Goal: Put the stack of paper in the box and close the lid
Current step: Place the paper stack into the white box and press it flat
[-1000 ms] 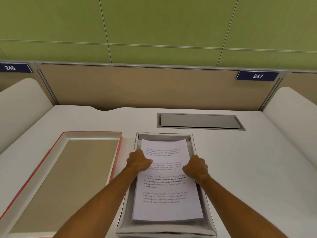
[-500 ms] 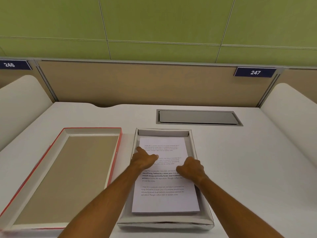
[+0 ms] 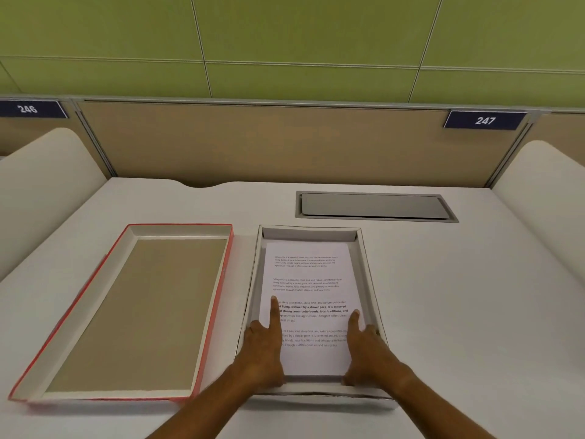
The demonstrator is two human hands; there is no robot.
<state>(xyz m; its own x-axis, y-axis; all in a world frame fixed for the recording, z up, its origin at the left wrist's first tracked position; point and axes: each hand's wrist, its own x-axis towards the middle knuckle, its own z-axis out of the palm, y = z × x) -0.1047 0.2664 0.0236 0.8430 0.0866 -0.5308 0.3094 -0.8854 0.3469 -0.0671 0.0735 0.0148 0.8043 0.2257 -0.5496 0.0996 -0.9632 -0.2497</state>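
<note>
A stack of printed white paper lies flat inside the open grey box in the middle of the desk. My left hand rests on the paper's left near part, index finger stretched forward. My right hand rests on the paper's right near part by the box wall, fingers spread. Neither hand grips anything. The lid, red outside and brown inside, lies upside down just left of the box.
A grey cable hatch is set into the white desk behind the box. Beige partition panels stand at the back, with rounded white dividers at both sides.
Both hands have slid back toward me along the paper, from its middle to its near end. The paper now lies flat and straight in the box.
</note>
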